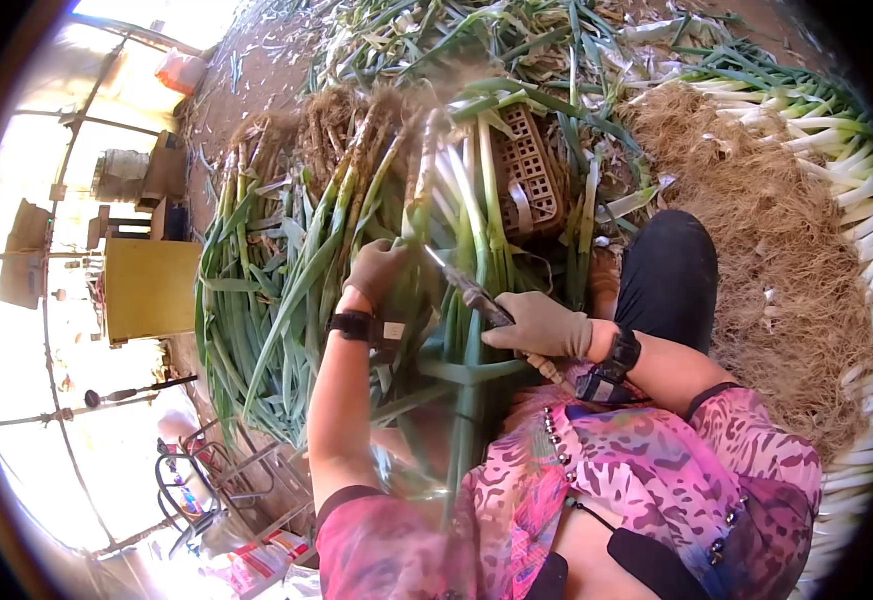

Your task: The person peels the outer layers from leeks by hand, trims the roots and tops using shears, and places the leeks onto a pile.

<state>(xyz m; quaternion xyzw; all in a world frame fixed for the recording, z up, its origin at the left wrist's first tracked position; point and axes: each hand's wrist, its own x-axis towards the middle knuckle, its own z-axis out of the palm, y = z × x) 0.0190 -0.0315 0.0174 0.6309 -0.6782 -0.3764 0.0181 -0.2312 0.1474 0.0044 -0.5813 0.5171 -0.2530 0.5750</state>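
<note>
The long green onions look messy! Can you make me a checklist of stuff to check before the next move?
1. Left hand has a stalk: ok, its fingers are round it.
2. Right hand has the tool: ok, it is gripped by its handle.
3. Hands covered: ok, both wear gloves.
4. Tool's metal tip well away from the left hand: not ok, I'd say; it looks very near the fingers.
5. Held stalk's root end clean: cannot tell, it is blurred.
6. More stalks nearby: ok, a leafy pile lies beside the left hand.
</note>
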